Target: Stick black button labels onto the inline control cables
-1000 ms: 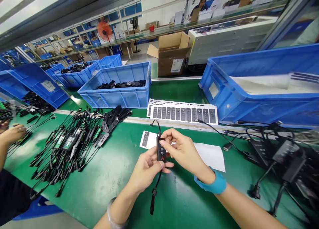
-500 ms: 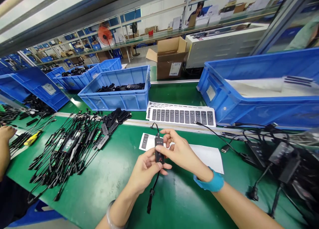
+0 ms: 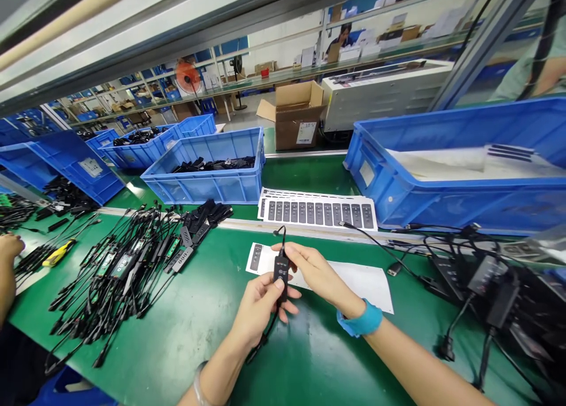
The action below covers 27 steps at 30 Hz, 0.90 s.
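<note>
A small black inline cable controller (image 3: 280, 270) with printed markings is held over the green bench. Its cables leave from both ends. My left hand (image 3: 260, 306) pinches the lower part, thumb on its face. My right hand (image 3: 312, 270) has its fingers closed at the upper end, by the cable exit. Behind them lies a white backing sheet (image 3: 362, 279) with one dark label (image 3: 256, 257) left at its left end. Farther back are stacked label sheets (image 3: 319, 213) bearing rows of dark labels.
Cabled circuit boards (image 3: 124, 264) are heaped at left, black cabled units (image 3: 495, 288) at right. Blue bins (image 3: 203, 185) line the back, one holding white sheets (image 3: 446, 161). A carton (image 3: 297, 120) stands behind. At far left, another person's hand (image 3: 9, 245) is near a yellow tool (image 3: 59, 253).
The controller has turned and tilted between my hands, and its lower cable has swung left. My right thumb has moved off its face to the upper end. The view has shifted slightly.
</note>
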Each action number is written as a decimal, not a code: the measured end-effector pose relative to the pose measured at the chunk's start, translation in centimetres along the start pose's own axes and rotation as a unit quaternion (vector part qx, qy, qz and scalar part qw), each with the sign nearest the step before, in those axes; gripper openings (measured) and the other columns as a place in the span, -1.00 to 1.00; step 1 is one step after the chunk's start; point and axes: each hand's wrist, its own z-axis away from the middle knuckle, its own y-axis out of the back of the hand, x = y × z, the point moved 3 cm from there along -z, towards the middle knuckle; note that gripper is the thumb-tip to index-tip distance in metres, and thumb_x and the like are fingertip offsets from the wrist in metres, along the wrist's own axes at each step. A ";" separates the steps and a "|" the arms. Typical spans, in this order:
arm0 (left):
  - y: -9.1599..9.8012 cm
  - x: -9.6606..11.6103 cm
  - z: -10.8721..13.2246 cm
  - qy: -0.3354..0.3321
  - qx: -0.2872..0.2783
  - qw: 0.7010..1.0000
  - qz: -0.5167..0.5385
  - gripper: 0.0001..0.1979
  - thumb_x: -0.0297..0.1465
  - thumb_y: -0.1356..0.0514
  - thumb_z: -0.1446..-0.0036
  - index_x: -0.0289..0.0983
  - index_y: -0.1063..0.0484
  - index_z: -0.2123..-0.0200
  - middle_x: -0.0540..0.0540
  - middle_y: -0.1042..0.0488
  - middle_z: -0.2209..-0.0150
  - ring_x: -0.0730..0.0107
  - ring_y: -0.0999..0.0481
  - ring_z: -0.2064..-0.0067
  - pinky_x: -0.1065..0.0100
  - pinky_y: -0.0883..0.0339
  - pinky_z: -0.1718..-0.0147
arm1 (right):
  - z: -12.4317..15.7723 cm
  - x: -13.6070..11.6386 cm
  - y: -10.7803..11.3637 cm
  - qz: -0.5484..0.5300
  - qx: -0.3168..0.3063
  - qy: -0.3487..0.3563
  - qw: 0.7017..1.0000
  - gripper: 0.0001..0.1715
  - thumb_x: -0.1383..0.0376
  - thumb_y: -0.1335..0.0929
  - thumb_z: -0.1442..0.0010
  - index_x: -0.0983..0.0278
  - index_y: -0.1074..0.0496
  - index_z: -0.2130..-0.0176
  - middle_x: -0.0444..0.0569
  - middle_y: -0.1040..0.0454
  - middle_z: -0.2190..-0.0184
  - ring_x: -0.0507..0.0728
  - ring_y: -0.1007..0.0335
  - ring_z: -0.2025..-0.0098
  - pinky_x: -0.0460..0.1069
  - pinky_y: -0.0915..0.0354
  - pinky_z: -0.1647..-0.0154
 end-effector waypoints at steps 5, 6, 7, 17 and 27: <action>0.4 -0.5 -0.6 -0.031 0.024 0.998 -0.048 -0.38 0.07 -0.22 -0.07 -0.46 -0.34 0.24 -0.24 -0.51 0.35 0.55 -0.41 0.56 0.56 -0.20 0.65 | 0.4 -0.2 -0.6 0.076 -0.008 0.057 0.995 -0.48 0.28 -0.27 -0.17 0.42 -0.33 -0.09 -0.01 -0.45 0.27 0.08 -0.36 0.26 -0.03 -0.26 0.19; 0.5 -0.5 -0.7 -0.040 0.023 0.997 -0.068 -0.37 0.08 -0.21 -0.07 -0.46 -0.34 0.25 -0.22 -0.50 0.37 0.57 -0.38 0.58 0.56 -0.19 0.66 | 0.5 -0.2 -0.8 0.095 0.004 0.064 0.993 -0.52 0.31 -0.26 -0.16 0.42 -0.34 -0.07 -0.02 -0.46 0.30 0.08 -0.36 0.29 -0.04 -0.26 0.21; 0.6 -0.5 -0.9 -0.048 0.023 0.995 -0.088 -0.36 0.10 -0.20 -0.07 -0.46 -0.34 0.25 -0.21 -0.50 0.38 0.58 -0.36 0.59 0.55 -0.19 0.66 | 0.6 -0.1 -1.0 0.107 0.013 0.066 0.992 -0.55 0.33 -0.25 -0.16 0.41 -0.35 -0.04 -0.03 -0.45 0.34 0.07 -0.36 0.32 -0.04 -0.26 0.24; 1.8 -1.5 -1.8 -0.154 -0.043 0.890 -0.427 -0.41 -0.08 -0.05 -0.28 -0.29 -0.24 -0.25 -0.28 -0.31 -0.19 0.11 -0.36 -0.18 0.03 -0.23 -0.18 | 2.4 -3.6 7.4 0.378 0.060 0.030 0.923 -0.60 0.39 -0.23 -0.24 0.41 -0.29 -0.07 0.10 -0.47 0.19 0.16 -0.42 0.19 0.00 -0.30 0.15; -1.3 -3.4 -0.7 -0.171 -0.074 0.627 -0.756 -0.30 -0.17 -0.25 -0.17 -0.27 -0.16 -0.31 -0.41 0.01 -0.33 -0.13 0.03 -0.35 -0.14 0.00 -0.25 | 6.1 -2.8 15.4 0.612 0.233 -0.088 0.751 -0.73 0.34 -0.27 -0.16 0.31 -0.39 0.11 0.30 -0.38 0.24 0.50 -0.39 0.21 0.36 -0.29 0.27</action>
